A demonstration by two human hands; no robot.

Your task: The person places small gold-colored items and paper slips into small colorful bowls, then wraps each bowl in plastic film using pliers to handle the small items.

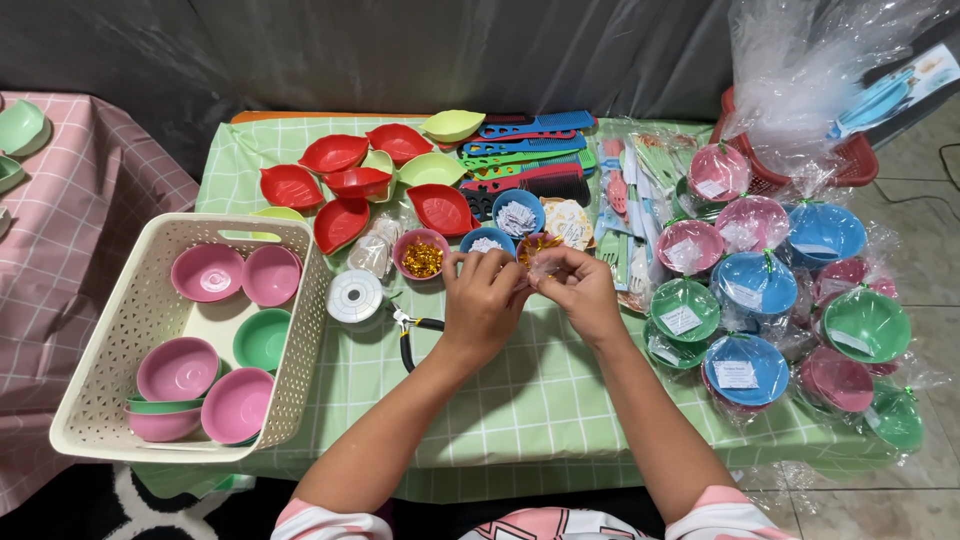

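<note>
Together the left hand point(484, 295) and right hand point(580, 290) pinch a small clear packet point(541, 268); white-labelled wrapped bowls point(745, 370) lie right

Short pink-and-white patterned sleeves point(330, 520)

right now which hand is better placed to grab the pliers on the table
Left, most likely. The pliers lie just left of and below the left hand, on its own side. The right hand is farther off and would have to cross over. Both hands pinch a small clear wrapper.
</note>
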